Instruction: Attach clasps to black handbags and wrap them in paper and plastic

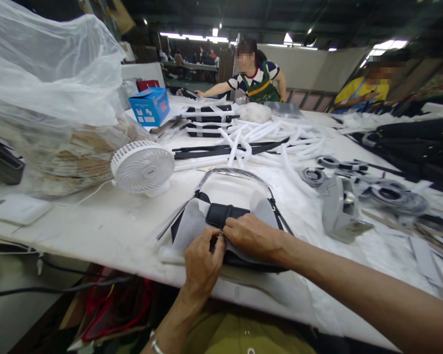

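Observation:
A black handbag lies on the white table in front of me, its wrapped handle arching away from me. Pale grey protective sheets cover parts of its front. My left hand is at the middle of the bag, thumb and fingers pinched together. Right against it, my right hand is closed too, its fingertips meeting the left ones below the bag's flap. Something small sits between the fingertips, but I cannot make out what it is.
A white fan and a large plastic-wrapped bundle stand to the left. White foam tubes and black straps lie behind the bag. A tape dispenser and coiled straps are on the right. Two people are across the table.

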Demonstrator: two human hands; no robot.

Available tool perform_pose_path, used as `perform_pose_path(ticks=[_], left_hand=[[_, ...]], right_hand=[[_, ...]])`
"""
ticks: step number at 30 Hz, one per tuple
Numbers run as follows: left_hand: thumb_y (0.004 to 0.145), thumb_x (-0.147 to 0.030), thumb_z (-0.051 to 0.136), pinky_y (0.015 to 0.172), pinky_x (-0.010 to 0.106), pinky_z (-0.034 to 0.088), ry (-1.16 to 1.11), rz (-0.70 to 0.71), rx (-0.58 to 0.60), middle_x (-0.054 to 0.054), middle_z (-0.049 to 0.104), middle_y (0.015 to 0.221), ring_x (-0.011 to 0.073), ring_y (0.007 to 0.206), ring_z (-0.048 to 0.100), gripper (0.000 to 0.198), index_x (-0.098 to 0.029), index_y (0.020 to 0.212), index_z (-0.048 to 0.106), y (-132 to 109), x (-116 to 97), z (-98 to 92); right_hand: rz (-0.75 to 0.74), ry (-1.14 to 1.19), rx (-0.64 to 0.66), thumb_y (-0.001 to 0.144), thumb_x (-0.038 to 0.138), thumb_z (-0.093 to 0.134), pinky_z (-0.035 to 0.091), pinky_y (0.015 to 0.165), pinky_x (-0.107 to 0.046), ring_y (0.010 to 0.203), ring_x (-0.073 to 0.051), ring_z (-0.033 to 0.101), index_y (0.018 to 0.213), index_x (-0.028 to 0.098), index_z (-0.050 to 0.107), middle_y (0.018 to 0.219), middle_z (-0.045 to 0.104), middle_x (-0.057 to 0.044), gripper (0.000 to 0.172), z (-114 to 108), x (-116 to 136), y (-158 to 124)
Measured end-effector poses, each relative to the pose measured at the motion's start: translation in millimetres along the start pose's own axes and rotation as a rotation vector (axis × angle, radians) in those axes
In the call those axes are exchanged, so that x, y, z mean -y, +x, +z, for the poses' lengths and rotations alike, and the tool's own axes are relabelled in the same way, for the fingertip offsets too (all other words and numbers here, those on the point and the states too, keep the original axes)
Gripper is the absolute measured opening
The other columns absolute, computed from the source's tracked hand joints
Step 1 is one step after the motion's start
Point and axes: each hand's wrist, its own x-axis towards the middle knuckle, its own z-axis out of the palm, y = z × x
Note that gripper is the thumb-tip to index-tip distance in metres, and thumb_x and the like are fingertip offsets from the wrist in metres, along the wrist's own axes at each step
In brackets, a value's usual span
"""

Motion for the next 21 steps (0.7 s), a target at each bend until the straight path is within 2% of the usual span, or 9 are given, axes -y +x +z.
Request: perform_pose_path(ticks=[5,12,16,21], left_hand=[[0.090,-0.027,0.048,0.069,0.029,0.044,0.015,-0.010,0.014,0.001,0.069,0.081,0.0189,0.075,0.065,0.012,-0.021,0.089,0.059,2.5,-4.1,-2.0],[0.090,-0.024,0.047,0.069,0.029,0.045,0.053,-0.002,0.022,0.001,0.069,0.081,0.0178,0.074,0.064,0.012,-0.020,0.090,0.059,3.6,-6.2,-1.9],[0.088,-0.021,0.049,0.070,0.028,0.046,0.065,0.001,0.006,0.001,0.069,0.082,0.0179,0.075,0.064,0.011,-0.021,0.092,0.059,2.6,-7.4,-1.6],[0.087,-0.018,0.050,0.075,0.030,0.047,0.030,0.018,0.000,0.002,0.069,0.086,0.0191,0.081,0.065,0.011,-0.020,0.093,0.058,0.9,-8.1,-1.5]], right_hand=[[-0.005,0.005,-0.008,0.095,0.009,0.044,0.037,0.054,-0.028,0.069,-0.019,0.062,0.091,0.009,0.065,0.087,0.064,-0.010,0.021,2.2,0.2,0.7],[-0.020,0.063,-0.094,0.098,0.014,0.042,0.029,0.052,-0.027,0.064,-0.016,0.057,0.092,0.013,0.064,0.084,0.063,-0.007,0.022,14.8,-6.4,2.6],[0.053,0.111,-0.215,0.093,0.017,0.049,0.023,0.052,-0.028,0.065,-0.015,0.053,0.092,0.014,0.062,0.087,0.063,-0.006,0.013,28.2,-11.0,1.2],[0.117,0.240,-0.337,0.089,0.017,0.051,0.024,0.055,-0.027,0.064,-0.013,0.049,0.085,0.015,0.059,0.083,0.061,-0.004,0.008,38.6,-12.9,1.6]])
